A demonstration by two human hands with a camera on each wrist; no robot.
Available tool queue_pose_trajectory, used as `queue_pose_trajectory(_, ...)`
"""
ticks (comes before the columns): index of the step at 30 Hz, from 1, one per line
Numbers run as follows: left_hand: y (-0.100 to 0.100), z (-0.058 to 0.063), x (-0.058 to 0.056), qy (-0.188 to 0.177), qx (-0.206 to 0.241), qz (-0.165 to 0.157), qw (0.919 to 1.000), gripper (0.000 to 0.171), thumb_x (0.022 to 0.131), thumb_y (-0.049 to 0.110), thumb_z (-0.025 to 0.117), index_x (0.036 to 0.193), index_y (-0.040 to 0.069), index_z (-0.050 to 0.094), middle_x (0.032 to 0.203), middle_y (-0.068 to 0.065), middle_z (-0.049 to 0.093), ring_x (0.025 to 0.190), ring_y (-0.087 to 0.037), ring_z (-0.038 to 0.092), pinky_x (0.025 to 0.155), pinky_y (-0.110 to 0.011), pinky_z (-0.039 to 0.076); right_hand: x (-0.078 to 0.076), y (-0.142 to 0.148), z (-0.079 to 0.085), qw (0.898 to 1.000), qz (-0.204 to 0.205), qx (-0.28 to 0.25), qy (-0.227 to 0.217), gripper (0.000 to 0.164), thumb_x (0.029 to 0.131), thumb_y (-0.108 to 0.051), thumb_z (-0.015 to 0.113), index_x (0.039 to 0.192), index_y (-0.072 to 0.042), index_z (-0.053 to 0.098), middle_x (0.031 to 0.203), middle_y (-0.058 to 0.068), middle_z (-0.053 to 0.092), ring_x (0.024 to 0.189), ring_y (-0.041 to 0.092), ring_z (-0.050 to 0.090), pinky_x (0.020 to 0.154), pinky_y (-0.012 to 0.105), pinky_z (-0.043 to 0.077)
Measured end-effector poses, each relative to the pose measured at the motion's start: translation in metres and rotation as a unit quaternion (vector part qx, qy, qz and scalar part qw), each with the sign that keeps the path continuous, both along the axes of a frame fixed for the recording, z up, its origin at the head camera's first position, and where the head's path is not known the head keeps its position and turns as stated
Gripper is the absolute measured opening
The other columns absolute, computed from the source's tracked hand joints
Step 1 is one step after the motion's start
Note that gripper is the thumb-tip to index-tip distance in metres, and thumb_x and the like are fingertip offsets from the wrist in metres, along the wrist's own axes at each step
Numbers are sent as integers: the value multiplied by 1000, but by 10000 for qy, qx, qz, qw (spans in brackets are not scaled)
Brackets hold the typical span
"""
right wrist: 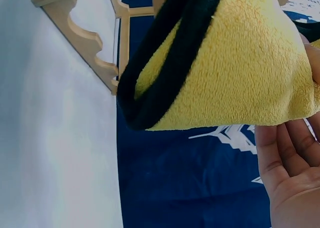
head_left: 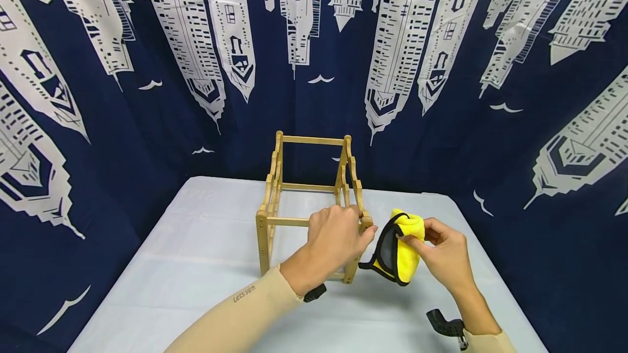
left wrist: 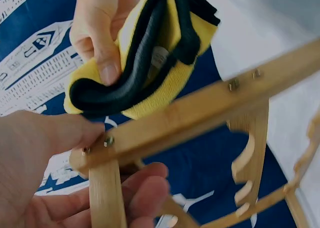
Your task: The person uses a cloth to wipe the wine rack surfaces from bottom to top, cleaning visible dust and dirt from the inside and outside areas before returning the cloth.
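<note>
On the pale table [head_left: 196, 266], near its middle, stood a bare wooden rack [head_left: 275, 189] with scalloped side rails, and both of my hands worked at its near right corner. My left hand [head_left: 338, 238] gripped the top of the near right post: from the left wrist view, the thumb lay against the outer end of the top rail by two small brass screws and the fingers [left wrist: 145, 188] curled round the post from behind. I judged that grip was there to keep the light frame from sliding or tipping while the other hand worked beside it.

My right hand [head_left: 441, 255] held a folded yellow cloth [head_left: 399, 249] with a thick black edging, raised off the table just to the right of that corner. From the head view I could not tell if the cloth touched the wood; from the left wrist view it sat just above the top rail. The thumb pinched the cloth from the near side, and in the right wrist view the fingers lay fairly straight beneath the bundle, cradling it. Folded over on itself like that, the cloth made a firm pad with the black edging on the side facing the rack.

Behind the table hung a dark blue curtain [head_left: 147, 124] printed with white skyscrapers and small birds. The only writing I could read was on my left sleeve [head_left: 245, 309], near the wrist: small dark letters that looked like "Let's swim". A pale patch showed in the cloth's folds, too blurred to read.
</note>
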State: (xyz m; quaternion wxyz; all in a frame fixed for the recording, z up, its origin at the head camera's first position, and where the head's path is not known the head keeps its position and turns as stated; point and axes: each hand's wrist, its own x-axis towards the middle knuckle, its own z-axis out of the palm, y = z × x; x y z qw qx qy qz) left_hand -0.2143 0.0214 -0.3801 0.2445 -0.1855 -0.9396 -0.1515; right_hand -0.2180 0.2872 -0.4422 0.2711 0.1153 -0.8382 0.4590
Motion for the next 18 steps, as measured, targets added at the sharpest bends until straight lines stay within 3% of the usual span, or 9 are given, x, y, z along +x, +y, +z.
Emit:
queue_pose_trajectory(5, 6, -4, -1, 247, 218, -162, 9993, 37, 98, 48, 87, 76, 22, 73, 53, 10, 49, 45, -9, 47, 40, -24, 31, 3, 2, -6, 9998, -171, 15, -76, 26, 86, 1, 102, 103, -8, 85, 100, -25, 79, 94, -10, 77, 94, 3, 58)
queue_pose_trajectory(10, -5, -9, 2, 500, 435, -390, 9970, 35, 94, 39, 87, 71, 23, 66, 55, 12, 42, 46, -9, 43, 42, -22, 27, 3, 3, -9, 9999, -149, 66, -51, 25, 86, 1, 102, 102, -7, 85, 101, -21, 80, 95, -11, 77, 95, 3, 58)
queue_pose_trajectory(18, -45, -12, 6, 707, 673, -1014, 9900, 16, 88, 29, 89, 80, 19, 79, 60, 9, 65, 52, -1, 42, 45, -16, 30, 4, 7, -10, 9998, -149, 136, 27, 25, 85, 2, 102, 101, -6, 84, 101, -16, 81, 95, -12, 76, 95, 3, 58)
